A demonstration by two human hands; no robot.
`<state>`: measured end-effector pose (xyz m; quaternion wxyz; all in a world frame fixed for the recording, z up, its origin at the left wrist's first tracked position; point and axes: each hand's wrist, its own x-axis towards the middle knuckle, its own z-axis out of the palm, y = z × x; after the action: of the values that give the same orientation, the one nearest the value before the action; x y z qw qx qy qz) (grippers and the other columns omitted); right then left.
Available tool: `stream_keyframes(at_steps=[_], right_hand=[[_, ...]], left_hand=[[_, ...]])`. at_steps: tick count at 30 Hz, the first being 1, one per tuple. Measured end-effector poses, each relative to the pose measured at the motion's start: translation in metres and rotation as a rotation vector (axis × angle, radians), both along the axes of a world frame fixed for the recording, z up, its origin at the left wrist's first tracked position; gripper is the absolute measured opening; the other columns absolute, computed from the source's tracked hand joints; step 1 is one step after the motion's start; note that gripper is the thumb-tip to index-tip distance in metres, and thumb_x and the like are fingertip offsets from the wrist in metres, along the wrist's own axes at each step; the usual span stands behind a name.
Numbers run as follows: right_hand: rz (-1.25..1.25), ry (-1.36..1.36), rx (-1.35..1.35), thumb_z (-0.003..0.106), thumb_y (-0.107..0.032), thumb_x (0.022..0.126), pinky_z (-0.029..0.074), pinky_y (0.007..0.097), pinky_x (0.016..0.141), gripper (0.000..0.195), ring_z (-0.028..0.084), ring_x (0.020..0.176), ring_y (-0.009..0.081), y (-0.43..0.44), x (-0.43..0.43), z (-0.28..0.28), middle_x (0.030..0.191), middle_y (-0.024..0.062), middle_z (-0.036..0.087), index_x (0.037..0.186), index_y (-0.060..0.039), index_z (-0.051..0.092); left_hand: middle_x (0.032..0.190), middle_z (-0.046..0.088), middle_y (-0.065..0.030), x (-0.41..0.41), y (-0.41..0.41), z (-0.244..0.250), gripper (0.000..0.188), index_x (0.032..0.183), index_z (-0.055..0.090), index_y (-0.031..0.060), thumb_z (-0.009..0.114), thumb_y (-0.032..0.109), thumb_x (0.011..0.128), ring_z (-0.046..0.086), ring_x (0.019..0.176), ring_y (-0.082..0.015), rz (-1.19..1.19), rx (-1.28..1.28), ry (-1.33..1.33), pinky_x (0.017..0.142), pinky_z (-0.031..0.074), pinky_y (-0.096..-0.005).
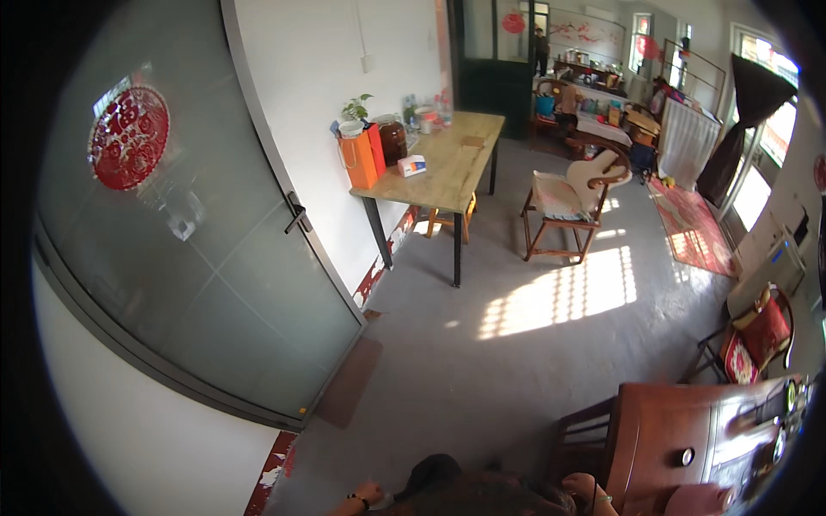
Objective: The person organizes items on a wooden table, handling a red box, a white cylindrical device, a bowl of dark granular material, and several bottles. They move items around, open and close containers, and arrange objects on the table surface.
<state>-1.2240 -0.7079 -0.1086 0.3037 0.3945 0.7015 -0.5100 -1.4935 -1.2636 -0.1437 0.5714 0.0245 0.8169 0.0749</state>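
Observation:
My left hand [369,493], with a dark bracelet at the wrist, hangs low at the bottom edge beside my dark-clothed knee [435,469]. It is small and partly blurred, so I cannot make out its fingers. My right hand [579,485], with a pale green bangle at the wrist, is at the bottom right, nearest to a reddish-brown wooden table [652,426]. Its fingers look curled, but whether they touch the table or hold anything is hidden. A small round cup or lid [686,457] rests on that table.
A grey glass door [213,309] stands to the left. Ahead, a wood-topped table [445,174] carries bags, a big jar and bottles. A cushioned wooden chair [561,200] stands on the sunlit grey floor [413,387]. A chair with red cushions [752,342] is at right. One person [541,50] stands far back.

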Motion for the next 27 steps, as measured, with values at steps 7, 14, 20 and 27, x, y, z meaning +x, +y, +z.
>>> stream_keyframes(at_steps=[7, 14, 20, 27], right_hand=[[-0.004, 0.097, 0.041, 0.049, -0.022, 0.088, 0.047, 0.0337, 0.058, 0.020, 0.057, 0.063, 0.0234, 0.080, -0.195, 0.018, 0.075, 0.0107, 0.059, 0.082, -0.0049, 0.057], [-0.177, 0.018, 0.003, 0.050, -0.019, 0.087, 0.048, 0.0341, 0.059, 0.017, 0.058, 0.065, 0.0238, 0.087, -0.299, 0.022, 0.076, 0.0112, 0.059, 0.085, -0.0034, 0.057], [-0.291, 0.030, -0.039, 0.052, -0.017, 0.086, 0.049, 0.0344, 0.060, 0.016, 0.059, 0.066, 0.0241, 0.119, -0.402, 0.026, 0.077, 0.0116, 0.060, 0.088, -0.0021, 0.057], [-0.371, 0.023, -0.074, 0.053, -0.014, 0.086, 0.050, 0.0348, 0.061, 0.015, 0.060, 0.068, 0.0244, 0.225, -0.506, 0.008, 0.078, 0.0121, 0.060, 0.091, -0.0006, 0.057]], left_hand=[[0.087, 0.061, -0.0165, -0.109, -0.008, -0.023, 0.038, 0.089, 0.064, 0.0042, 0.052, 0.040, 0.088, 0.059, 0.082, -0.0307, 0.159, -0.070, 0.016, 0.078, 0.044, -0.0449], [0.078, 0.060, -0.0180, -0.371, 0.073, -0.030, 0.048, 0.077, 0.063, 0.0006, 0.049, 0.045, 0.088, 0.059, 0.074, -0.0328, -0.326, 0.028, 0.208, 0.073, 0.044, -0.0475], [0.053, 0.047, -0.0041, -0.592, 0.246, 0.048, 0.035, 0.059, 0.048, 0.0077, 0.053, 0.029, 0.087, 0.048, 0.046, -0.0160, 0.542, 0.722, -0.202, 0.046, 0.042, -0.0318], [0.063, 0.054, -0.0020, -0.684, 0.422, 0.085, 0.023, 0.082, 0.056, 0.0058, 0.055, 0.028, 0.088, 0.050, 0.050, -0.0131, 0.392, 0.637, 0.093, 0.048, 0.043, -0.0305]])
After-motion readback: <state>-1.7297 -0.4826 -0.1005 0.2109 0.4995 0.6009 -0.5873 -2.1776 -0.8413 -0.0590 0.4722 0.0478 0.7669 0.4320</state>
